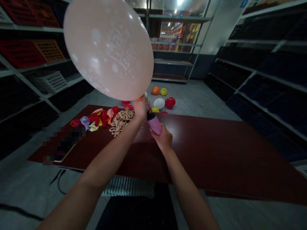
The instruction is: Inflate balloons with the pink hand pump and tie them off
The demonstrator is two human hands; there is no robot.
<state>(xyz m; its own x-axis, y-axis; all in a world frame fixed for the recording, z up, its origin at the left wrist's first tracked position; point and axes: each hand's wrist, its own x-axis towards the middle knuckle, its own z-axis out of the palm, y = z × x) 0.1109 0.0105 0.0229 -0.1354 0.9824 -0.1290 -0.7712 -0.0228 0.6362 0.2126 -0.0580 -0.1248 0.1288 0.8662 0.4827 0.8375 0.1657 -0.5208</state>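
A large, inflated pale pink balloon (109, 51) with white print on it fills the upper left of the head view. Its neck end is in my left hand (140, 108), whose fingers are closed round it. My right hand (164, 137) grips a pink balloon pump (154, 124) with a black end. That black end points up to the fingers of my left hand, and the pump's tip is hidden there. Left of my hands, limp balloons (99, 118) in several colours lie on the brown table (203, 143), beside a heap of beige cord-like strands (120, 121).
A dark tray-like object (66, 148), partly blurred out, lies at the table's left end. Inflated balloons (159, 103) rest on the floor beyond the table. Shelves with crates (21, 52) stand on the left, a metal rack (172, 60) at the back, dark shelving (271, 64) on the right.
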